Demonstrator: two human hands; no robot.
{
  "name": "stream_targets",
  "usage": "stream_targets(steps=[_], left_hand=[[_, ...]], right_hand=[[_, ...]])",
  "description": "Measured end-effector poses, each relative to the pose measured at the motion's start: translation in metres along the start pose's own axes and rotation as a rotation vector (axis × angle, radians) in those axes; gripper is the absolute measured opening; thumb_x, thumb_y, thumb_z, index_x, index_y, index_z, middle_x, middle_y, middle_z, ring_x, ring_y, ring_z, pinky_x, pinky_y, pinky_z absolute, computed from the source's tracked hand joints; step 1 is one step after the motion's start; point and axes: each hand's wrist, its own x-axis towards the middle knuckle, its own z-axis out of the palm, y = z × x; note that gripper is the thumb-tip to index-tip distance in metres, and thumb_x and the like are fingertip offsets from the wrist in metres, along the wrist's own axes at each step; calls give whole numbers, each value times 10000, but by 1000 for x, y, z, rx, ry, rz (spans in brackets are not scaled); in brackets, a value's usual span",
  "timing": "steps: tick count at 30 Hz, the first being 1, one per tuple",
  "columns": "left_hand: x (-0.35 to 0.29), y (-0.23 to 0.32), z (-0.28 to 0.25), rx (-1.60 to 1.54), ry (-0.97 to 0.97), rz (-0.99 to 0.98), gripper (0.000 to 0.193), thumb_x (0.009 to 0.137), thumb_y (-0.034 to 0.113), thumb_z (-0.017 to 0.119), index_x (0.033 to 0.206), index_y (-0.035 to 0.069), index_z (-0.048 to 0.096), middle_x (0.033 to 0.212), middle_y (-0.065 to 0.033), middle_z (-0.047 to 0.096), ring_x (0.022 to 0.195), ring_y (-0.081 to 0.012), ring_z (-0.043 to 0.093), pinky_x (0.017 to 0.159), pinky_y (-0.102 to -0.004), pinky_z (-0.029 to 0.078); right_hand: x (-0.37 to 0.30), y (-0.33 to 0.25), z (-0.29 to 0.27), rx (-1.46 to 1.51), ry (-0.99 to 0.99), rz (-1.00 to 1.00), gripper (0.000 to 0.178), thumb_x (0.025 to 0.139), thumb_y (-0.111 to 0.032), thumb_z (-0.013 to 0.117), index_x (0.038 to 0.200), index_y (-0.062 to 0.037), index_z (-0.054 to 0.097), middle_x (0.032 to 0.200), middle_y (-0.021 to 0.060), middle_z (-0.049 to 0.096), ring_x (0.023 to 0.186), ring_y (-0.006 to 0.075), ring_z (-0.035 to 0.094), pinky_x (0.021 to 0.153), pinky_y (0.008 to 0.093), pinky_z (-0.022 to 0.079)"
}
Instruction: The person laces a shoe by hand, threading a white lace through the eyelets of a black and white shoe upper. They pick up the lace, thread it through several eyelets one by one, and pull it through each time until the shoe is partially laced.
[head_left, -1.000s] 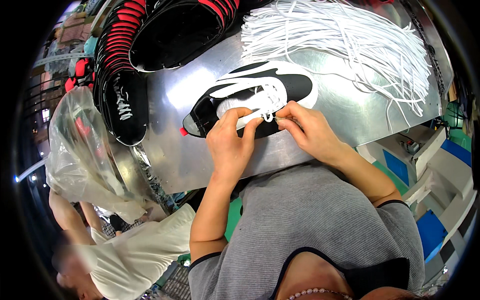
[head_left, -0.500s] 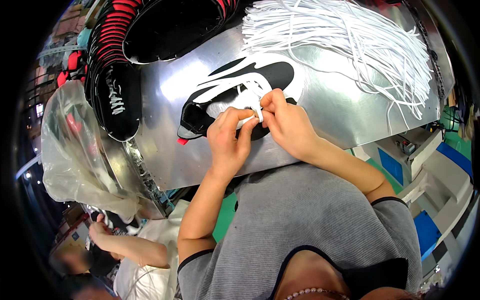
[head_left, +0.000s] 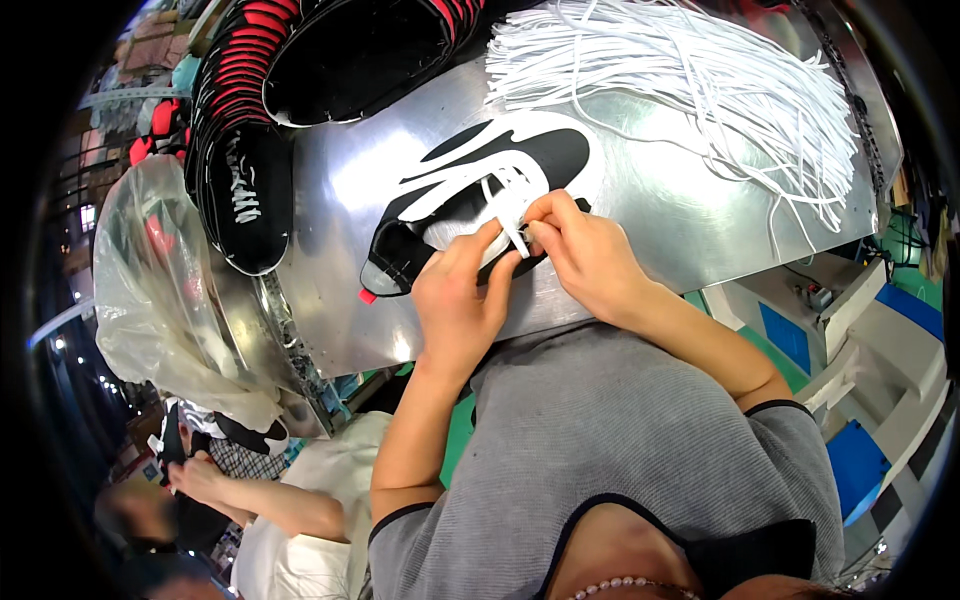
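A black-and-white shoe upper (head_left: 480,150) lies on the metal tabletop, its heel with a small red tab pointing left. White lace (head_left: 513,233) runs through its eyelets near the opening. My left hand (head_left: 455,300) grips the near edge of the opening, index finger and thumb on either side of it. Close beside it, my right hand (head_left: 592,255) pinches at the lace by the near eyelet row, thumb and forefinger together. The fingers partly cover the lace end and the eyelets there.
A thick bundle of white laces (head_left: 680,90) spreads over the far right of the metal table (head_left: 660,190). Nested black-and-red uppers (head_left: 250,210) line the far left. A clear plastic bag (head_left: 160,300) hangs off the left edge. At lower left a co-worker's arm (head_left: 270,500) reaches toward other shoe parts.
My left index finger and thumb have parted from their pinch on the lace and now sit at the opening's edge. The view has shifted slightly. The co-worker's hand has moved.
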Motion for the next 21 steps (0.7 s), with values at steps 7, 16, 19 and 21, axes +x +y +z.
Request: stream_targets(steps=[7,16,19,21], left_hand=[[-3,10,7,-33,-93,62,247,827,5,678,1072,28,660,776,-102,625,599,-270,556,572,-357,439],[-14,-9,2,140,23,274,213,767,-21,664,967,42,627,821,-74,652,675,-227,607,610,-326,450],[-12,-9,4,192,33,395,217,728,13,665,940,37,623,861,-60,673,727,-187,639,623,-299,453],[-5,0,2,210,12,472,200,737,28,668,931,37,622,860,-57,675,736,-179,644,621,-297,450]], right_hand=[[-2,-11,4,-230,54,101,156,1001,-171,482,1092,-52,439,726,112,666,659,330,658,651,448,497],[-27,-6,-75,-94,-24,167,187,933,-217,652,1003,-50,608,754,111,650,650,232,637,637,318,492],[-11,-22,-75,64,-28,-31,144,879,-122,665,991,-36,638,766,94,643,665,227,630,623,299,490],[8,-38,-58,2,-157,-297,142,862,-98,651,990,-36,644,807,88,659,706,250,641,646,316,503]])
